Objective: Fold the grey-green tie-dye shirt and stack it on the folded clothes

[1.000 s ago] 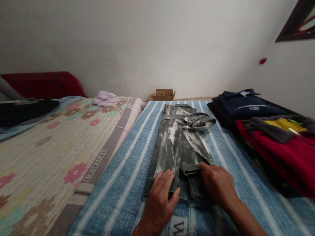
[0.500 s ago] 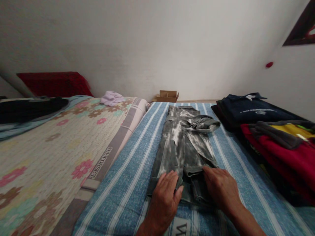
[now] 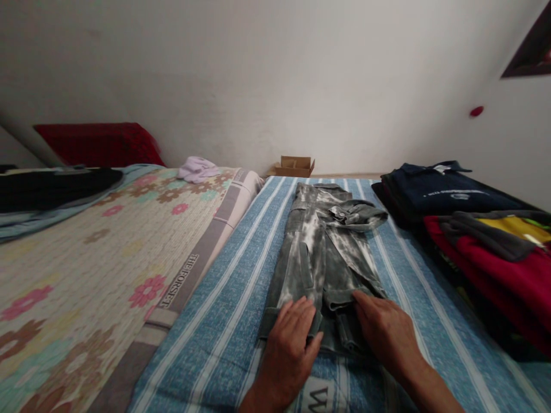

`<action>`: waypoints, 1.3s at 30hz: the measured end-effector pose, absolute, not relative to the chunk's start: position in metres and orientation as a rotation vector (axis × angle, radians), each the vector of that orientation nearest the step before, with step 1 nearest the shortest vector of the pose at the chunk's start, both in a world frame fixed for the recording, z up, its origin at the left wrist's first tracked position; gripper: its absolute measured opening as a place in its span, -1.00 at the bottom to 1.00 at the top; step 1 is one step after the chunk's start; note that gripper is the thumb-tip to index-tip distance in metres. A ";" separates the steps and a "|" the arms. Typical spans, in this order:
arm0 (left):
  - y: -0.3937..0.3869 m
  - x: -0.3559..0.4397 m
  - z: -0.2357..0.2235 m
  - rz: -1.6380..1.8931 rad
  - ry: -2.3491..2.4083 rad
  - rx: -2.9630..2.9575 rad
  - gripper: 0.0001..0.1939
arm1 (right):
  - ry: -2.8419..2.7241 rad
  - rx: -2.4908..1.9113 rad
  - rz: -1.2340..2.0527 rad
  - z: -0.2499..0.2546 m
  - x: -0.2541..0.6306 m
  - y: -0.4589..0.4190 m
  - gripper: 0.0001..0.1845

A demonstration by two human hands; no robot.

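Observation:
A grey and white mottled jacket point(image 3: 307, 241) lies lengthwise on the blue striped bedding, partly folded. One sleeve point(image 3: 357, 214) is bent across its upper part, and the collar end points to the wall. My left hand point(image 3: 293, 341) rests on the near left hem, fingers laid out over the cloth and thumb apart. At the near right corner, my right hand point(image 3: 383, 327) pinches the edge of the front panel, its fingertips partly hidden by the hand itself. Between the hands the hem gapes a little, showing the dark inside.
On the right stand stacked folded clothes, a navy shirt point(image 3: 451, 189) and a red garment point(image 3: 508, 264) on top. A flowered mattress cover point(image 3: 142, 246) spreads to the left, bearing a lilac cloth point(image 3: 198, 170) and dark clothing point(image 3: 55, 188). A cardboard box point(image 3: 295, 166) sits by the wall.
The view has shifted very slightly. Both hands stay at the jacket's near hem, and the jacket lies nearly the same as before.

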State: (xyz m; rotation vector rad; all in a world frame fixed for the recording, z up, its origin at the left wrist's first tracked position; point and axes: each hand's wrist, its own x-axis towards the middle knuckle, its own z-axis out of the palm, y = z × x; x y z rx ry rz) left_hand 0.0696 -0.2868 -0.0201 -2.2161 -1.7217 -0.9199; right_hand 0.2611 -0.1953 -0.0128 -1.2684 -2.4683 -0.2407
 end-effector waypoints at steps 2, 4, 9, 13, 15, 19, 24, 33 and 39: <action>-0.288 0.070 -0.020 -0.918 -1.723 -2.221 -0.63 | -2.469 -1.277 -0.241 -0.012 0.261 -0.197 -0.71; -0.288 0.071 -0.019 -0.910 -1.732 -2.225 -0.61 | -2.470 -1.270 -0.235 -0.012 0.261 -0.198 -0.70; -0.288 0.071 -0.019 -0.893 -1.740 -2.208 -0.60 | -2.462 -1.132 -0.229 -0.005 0.261 -0.189 -0.73; -0.287 0.070 -0.021 -0.859 -1.718 -2.204 -0.59 | -2.481 -0.995 -0.175 0.013 0.247 -0.172 -0.73; -0.286 0.068 -0.024 -0.831 -1.691 -2.194 -0.57 | -2.492 -0.984 -0.157 0.024 0.230 -0.164 -0.75; -0.280 0.060 -0.031 -0.804 -1.577 -2.146 -0.55 | -2.531 -0.887 -0.112 0.035 0.187 -0.160 -0.85; -0.274 0.053 -0.034 -0.849 -1.496 -2.135 -0.56 | -2.573 -0.927 -0.046 0.028 0.155 -0.170 -0.90; -0.275 0.057 -0.031 -0.926 -1.511 -2.126 -0.56 | -2.537 -0.997 -0.003 0.023 0.160 -0.179 -0.92; -0.277 0.059 -0.029 -0.915 -1.549 -2.158 -0.56 | -2.485 -1.057 -0.017 0.023 0.163 -0.183 -0.94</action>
